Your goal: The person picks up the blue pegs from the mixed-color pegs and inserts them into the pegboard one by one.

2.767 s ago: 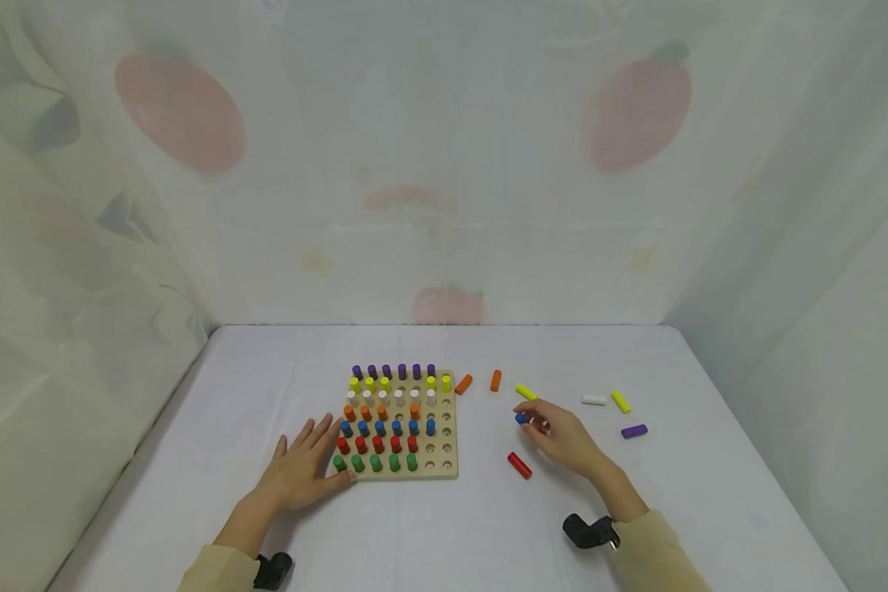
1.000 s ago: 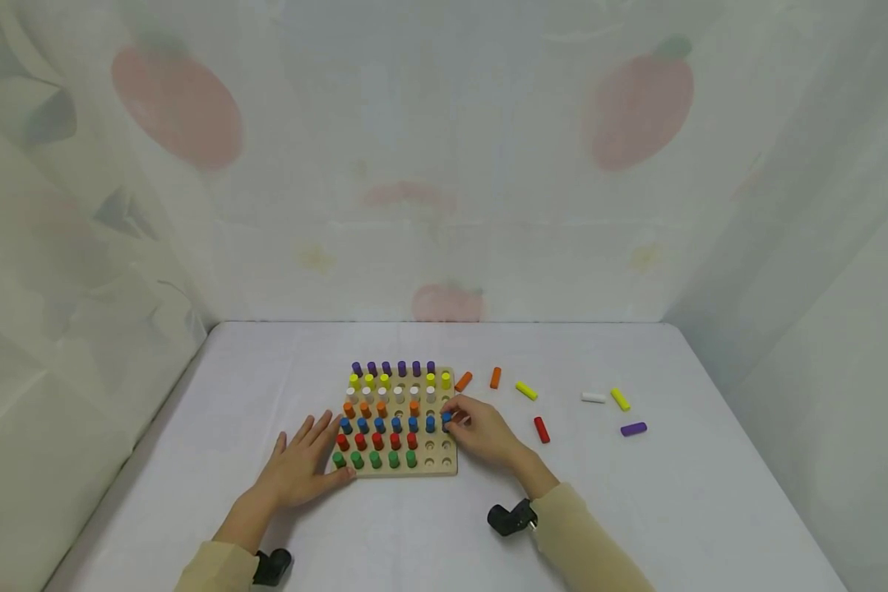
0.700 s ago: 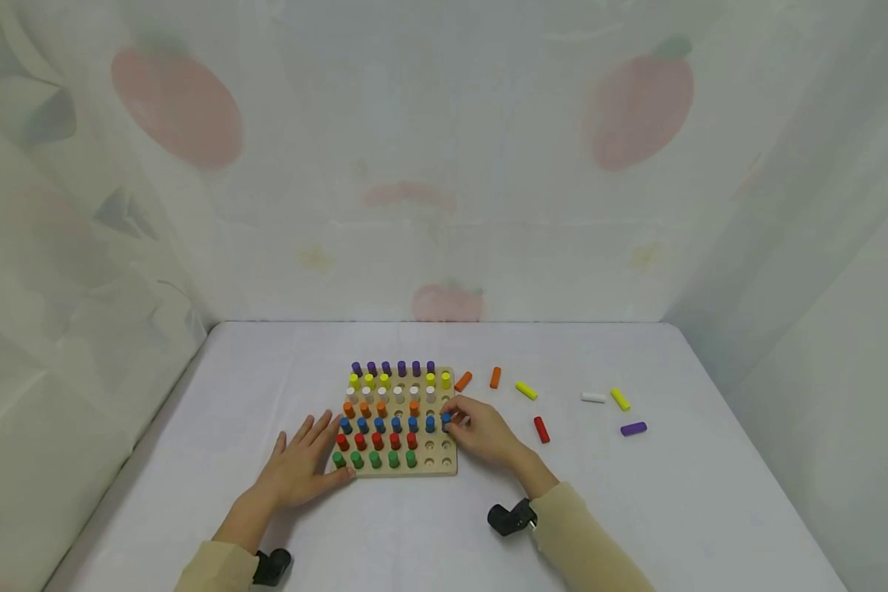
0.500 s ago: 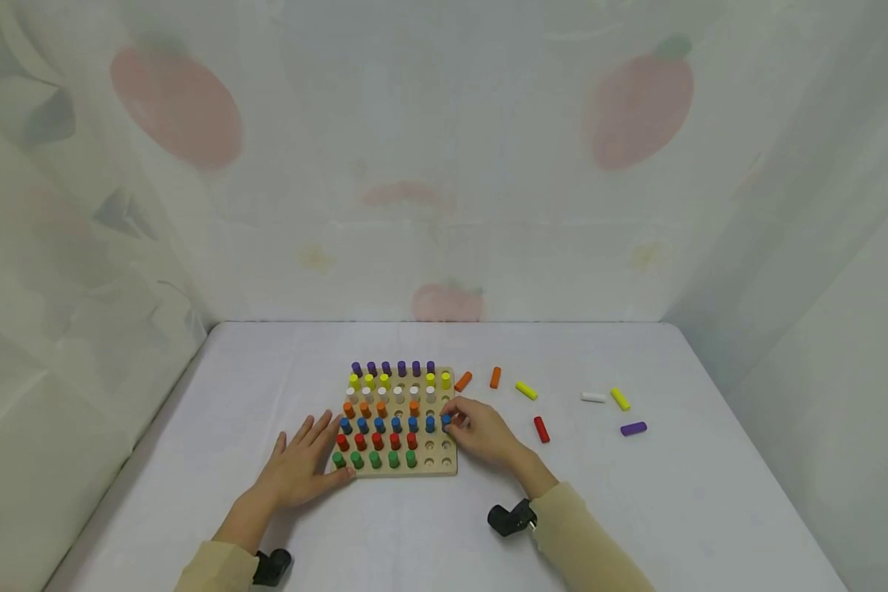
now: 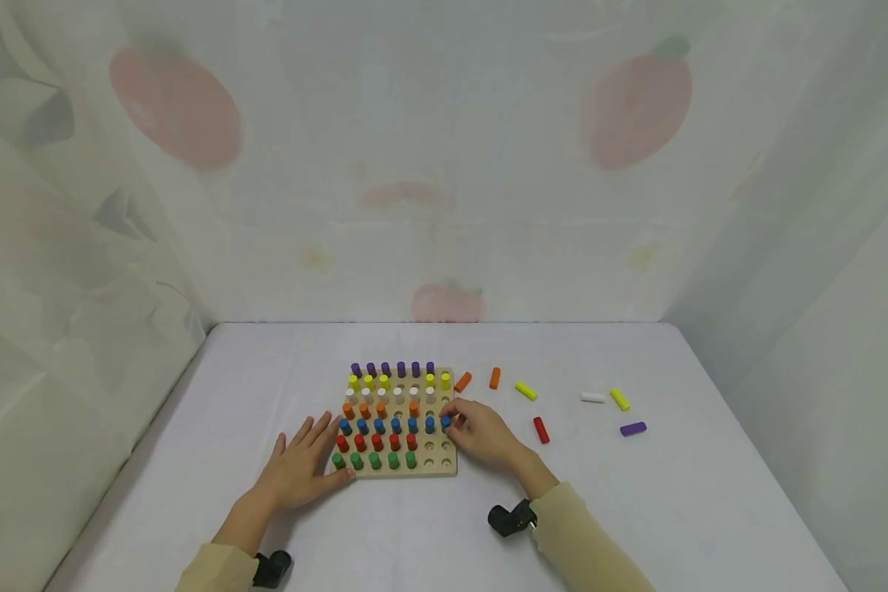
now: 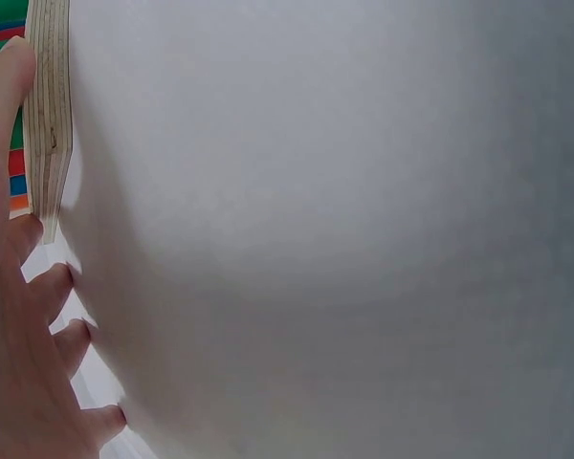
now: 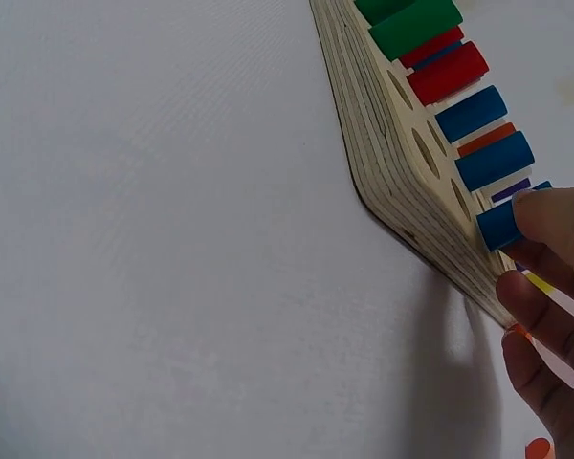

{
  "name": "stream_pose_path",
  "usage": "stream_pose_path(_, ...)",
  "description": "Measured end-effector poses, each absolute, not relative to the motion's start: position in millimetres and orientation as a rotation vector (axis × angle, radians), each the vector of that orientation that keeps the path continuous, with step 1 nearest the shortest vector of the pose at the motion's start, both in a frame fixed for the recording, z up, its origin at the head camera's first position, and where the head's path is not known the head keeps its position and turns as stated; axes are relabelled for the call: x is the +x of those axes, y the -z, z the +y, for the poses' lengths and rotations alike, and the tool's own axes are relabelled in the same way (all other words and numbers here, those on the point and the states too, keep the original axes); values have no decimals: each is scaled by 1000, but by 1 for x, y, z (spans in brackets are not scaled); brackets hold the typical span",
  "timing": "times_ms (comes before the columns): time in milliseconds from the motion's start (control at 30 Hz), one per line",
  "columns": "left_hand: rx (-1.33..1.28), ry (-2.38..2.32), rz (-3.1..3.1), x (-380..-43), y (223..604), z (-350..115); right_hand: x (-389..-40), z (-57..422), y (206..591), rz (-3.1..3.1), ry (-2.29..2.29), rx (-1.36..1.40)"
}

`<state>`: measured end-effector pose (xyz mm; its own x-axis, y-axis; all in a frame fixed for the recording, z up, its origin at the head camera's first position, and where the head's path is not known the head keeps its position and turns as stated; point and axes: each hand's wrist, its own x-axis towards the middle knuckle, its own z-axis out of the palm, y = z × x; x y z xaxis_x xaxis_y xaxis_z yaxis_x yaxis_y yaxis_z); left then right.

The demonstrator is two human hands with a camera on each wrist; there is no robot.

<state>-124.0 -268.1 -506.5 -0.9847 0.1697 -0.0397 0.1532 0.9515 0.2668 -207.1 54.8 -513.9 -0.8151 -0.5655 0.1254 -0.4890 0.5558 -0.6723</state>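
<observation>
A wooden pegboard (image 5: 444,470) lies on the white table with rows of coloured pegs standing in its holes. My right hand (image 5: 486,432) is at the board's right edge, pinching a blue peg (image 7: 498,226) between thumb and finger at the right end of the blue row. The right wrist view shows this peg upright in its hole. My left hand (image 5: 296,470) lies with spread fingers along the left side of the board. Its thumb (image 6: 17,72) touches the near left corner, and its other fingertips rest by the left edge and on the table.
Loose pegs lie right of the board: orange pegs (image 5: 495,378), a yellow peg (image 5: 526,390), a red peg (image 5: 541,430), a white peg (image 5: 593,398), another yellow peg (image 5: 620,400) and a purple peg (image 5: 633,429). Patterned cloth (image 5: 444,164) hangs behind the table.
My right hand carried the blue peg left from the table to the board's blue row. The red peg shifted up and right. During the last second both hands stayed nearly still.
</observation>
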Motion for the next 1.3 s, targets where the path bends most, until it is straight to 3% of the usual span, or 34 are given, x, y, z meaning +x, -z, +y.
stream_pose_path(767,237,-413,3037,-123,508,-270,-194,105,495,2727,1018,-897)
stream_pose_path(1300,347,-297,3039,-124,468,-284,-201,163,474,2917,927,-861)
